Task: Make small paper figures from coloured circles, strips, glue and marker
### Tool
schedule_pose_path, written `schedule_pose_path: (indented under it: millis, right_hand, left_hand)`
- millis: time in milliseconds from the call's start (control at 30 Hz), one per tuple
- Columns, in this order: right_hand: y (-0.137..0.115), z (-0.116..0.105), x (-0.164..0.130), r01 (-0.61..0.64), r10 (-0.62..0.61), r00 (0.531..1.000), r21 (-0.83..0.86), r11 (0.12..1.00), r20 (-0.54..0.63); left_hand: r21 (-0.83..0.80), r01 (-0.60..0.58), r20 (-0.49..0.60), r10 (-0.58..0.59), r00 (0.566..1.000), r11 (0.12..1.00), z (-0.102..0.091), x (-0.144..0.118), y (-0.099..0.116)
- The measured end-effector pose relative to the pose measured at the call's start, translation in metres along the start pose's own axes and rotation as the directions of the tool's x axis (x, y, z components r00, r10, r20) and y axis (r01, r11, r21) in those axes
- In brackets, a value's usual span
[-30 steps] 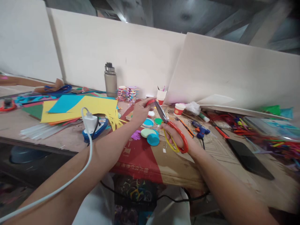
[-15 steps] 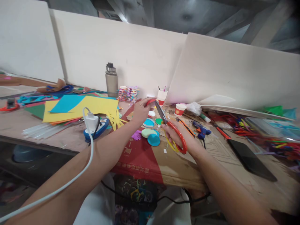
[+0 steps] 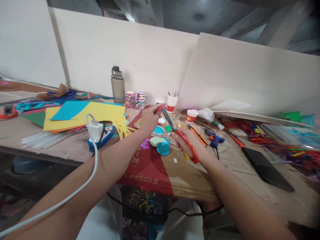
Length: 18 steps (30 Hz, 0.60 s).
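My left hand (image 3: 149,119) pinches a small red piece of paper (image 3: 160,108) between thumb and fingers, held above the table. From the right, scissors (image 3: 185,146) with red and yellow handles reach toward it, their blade tips at the paper's edge. My right hand (image 3: 188,139) is wrapped round those handles. Whether the blades are biting into the paper is too small to tell. Below the hands lie a blue paper disc (image 3: 163,149), a pale green disc (image 3: 156,142), a green disc (image 3: 168,129) and purple paper scraps (image 3: 145,144).
Yellow paper sheets (image 3: 100,112) and a blue power strip with a white plug (image 3: 96,129) lie left. Behind stand a grey bottle (image 3: 117,87) and paper cups (image 3: 191,116). On the right are a glue gun (image 3: 215,140), a cutter knife (image 3: 238,141) and a black phone (image 3: 267,169).
The scissors have turned slightly, and their yellow handle sits closer behind the red one. My left hand keeps its hold on the red paper. The view has shifted a little.
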State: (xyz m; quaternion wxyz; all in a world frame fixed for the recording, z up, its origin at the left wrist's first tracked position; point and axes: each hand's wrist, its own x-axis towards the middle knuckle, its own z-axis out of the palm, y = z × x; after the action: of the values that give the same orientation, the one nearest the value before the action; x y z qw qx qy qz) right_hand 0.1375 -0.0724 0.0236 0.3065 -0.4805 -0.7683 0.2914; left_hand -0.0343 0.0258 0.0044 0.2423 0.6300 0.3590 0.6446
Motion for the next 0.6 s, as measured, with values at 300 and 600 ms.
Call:
schedule_pose_path:
  millis: [300,600]
  right_hand:
    - [0.0000,0.0007,-0.0003,-0.043,0.043,0.999,0.023,0.999,0.005]
    - [0.0004,0.0010,-0.0011,-0.069,0.069,0.998,0.047,0.996,0.007]
  left_hand:
    - [0.169,-0.058,0.017,0.056,0.998,0.984,-0.0014,-0.0024,0.0041]
    - [0.201,-0.064,0.006,0.064,0.998,0.978,-0.0011,-0.0033,0.0085]
